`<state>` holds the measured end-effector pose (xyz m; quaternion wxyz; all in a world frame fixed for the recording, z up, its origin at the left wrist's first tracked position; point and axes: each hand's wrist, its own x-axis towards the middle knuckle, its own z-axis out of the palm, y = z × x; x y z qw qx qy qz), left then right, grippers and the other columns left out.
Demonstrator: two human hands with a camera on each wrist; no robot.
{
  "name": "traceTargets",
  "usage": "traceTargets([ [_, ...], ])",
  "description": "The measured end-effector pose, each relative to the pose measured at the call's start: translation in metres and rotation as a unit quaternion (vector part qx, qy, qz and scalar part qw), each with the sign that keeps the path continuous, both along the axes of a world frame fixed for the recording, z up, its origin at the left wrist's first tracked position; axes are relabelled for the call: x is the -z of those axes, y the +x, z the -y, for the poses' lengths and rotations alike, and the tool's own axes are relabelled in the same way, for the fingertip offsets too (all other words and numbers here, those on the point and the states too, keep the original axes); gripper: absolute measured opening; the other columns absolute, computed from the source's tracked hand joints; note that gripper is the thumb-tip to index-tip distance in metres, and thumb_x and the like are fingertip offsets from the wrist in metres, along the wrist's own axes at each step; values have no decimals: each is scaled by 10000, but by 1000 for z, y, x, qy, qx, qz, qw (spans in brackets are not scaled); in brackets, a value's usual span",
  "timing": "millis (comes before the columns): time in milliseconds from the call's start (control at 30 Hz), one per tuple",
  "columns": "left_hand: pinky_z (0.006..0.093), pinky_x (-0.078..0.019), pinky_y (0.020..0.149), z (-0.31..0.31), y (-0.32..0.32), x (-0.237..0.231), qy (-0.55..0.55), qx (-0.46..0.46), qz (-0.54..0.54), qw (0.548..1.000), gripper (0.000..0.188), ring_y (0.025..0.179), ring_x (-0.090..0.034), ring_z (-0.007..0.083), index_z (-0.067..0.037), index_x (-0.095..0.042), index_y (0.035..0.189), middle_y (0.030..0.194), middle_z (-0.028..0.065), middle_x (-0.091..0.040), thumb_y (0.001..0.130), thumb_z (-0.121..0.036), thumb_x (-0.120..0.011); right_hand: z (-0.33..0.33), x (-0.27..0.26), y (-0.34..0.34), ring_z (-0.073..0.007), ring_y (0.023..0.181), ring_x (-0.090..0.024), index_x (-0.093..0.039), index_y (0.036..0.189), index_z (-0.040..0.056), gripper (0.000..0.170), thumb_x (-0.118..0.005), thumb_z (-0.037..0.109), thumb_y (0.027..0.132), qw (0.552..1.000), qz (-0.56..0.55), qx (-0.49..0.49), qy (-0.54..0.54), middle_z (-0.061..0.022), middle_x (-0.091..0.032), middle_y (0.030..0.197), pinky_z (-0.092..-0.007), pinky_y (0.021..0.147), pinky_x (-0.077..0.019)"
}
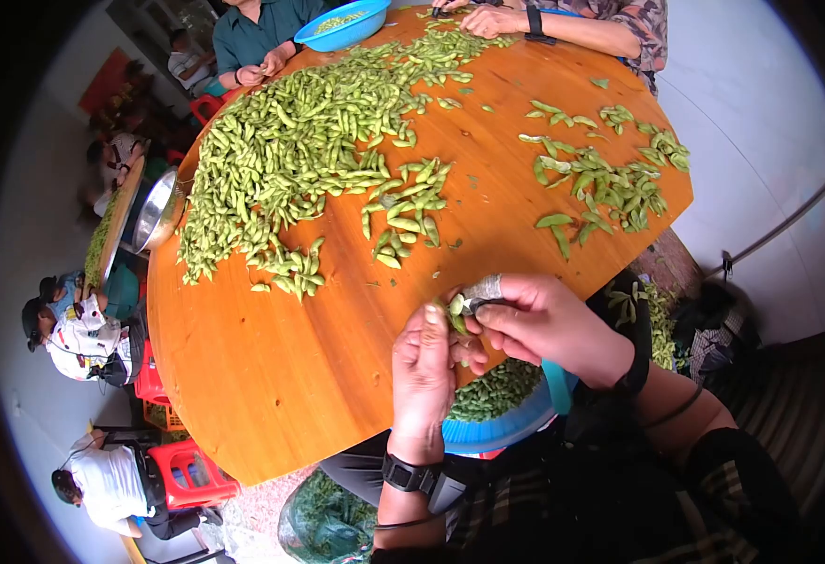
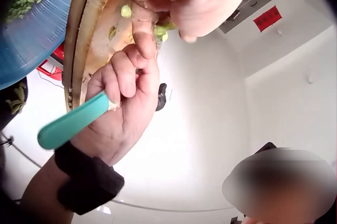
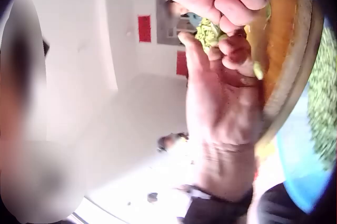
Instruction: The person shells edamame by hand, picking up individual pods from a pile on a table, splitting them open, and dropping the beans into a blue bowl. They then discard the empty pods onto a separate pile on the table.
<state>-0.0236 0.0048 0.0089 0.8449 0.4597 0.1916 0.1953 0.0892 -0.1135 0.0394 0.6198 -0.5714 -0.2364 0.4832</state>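
Note:
My left hand (image 1: 424,365) pinches a green soybean pod (image 1: 457,318) between thumb and fingers, over the near edge of the round wooden table (image 1: 281,376). Right against it, my right hand (image 1: 558,324) grips a tool with a teal handle (image 2: 73,121); the handle's end sticks out below the palm, and the working end is hidden among the fingers. Grey tape (image 1: 484,287) wraps one right-hand finger. Directly below the hands sits a blue basin (image 1: 469,440) with many shelled green beans (image 1: 497,390) in it.
A large heap of pods (image 1: 290,141) spreads over the table's far left, with opened pods (image 1: 619,188) at the right. Two people sit across, near another blue basin (image 1: 342,26). A metal bowl (image 1: 157,211) stands by the left edge. A green net bag (image 1: 323,517) lies below.

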Motion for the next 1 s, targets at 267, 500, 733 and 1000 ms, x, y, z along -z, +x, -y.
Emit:
traceTargets([
  [267, 208, -493, 538, 9, 2, 7, 154, -16, -33, 987, 276, 578, -583, 74, 15, -581, 1173, 759, 31, -628, 1030, -166, -429, 4, 5, -9, -29, 592, -485, -592, 986, -5, 93, -536, 63, 956, 999, 8, 34, 10, 15, -548, 701, -200, 509, -395],
  [500, 218, -510, 654, 11, 3, 12, 195, -2, 11, 981, 235, 679, -569, 70, 16, -555, 1200, 870, 14, -631, 971, -8, -510, 0, 2, -9, -44, 614, -519, -601, 1006, -36, 119, -534, 25, 929, 975, 183, 105, 65, -3, -590, 710, -214, 542, -434],
  [733, 249, -532, 630, 20, 2, 7, 400, -64, -86, 910, 311, 675, -613, 83, 16, -517, 1265, 827, 53, -612, 954, 2, -512, 10, 4, -9, -62, 485, -525, -587, 915, -19, 109, -522, 66, 938, 982, 184, 41, 1, -21, -587, 648, -228, 435, -414],
  [1000, 271, -556, 652, 19, 3, 14, 446, -26, -68, 892, 399, 713, -649, 107, 14, -455, 1341, 853, 75, -618, 944, 27, -493, 16, 6, -6, -69, 483, -537, -577, 903, -23, 87, -524, 43, 924, 974, 227, 5, 10, -38, -582, 625, -240, 439, -427],
])
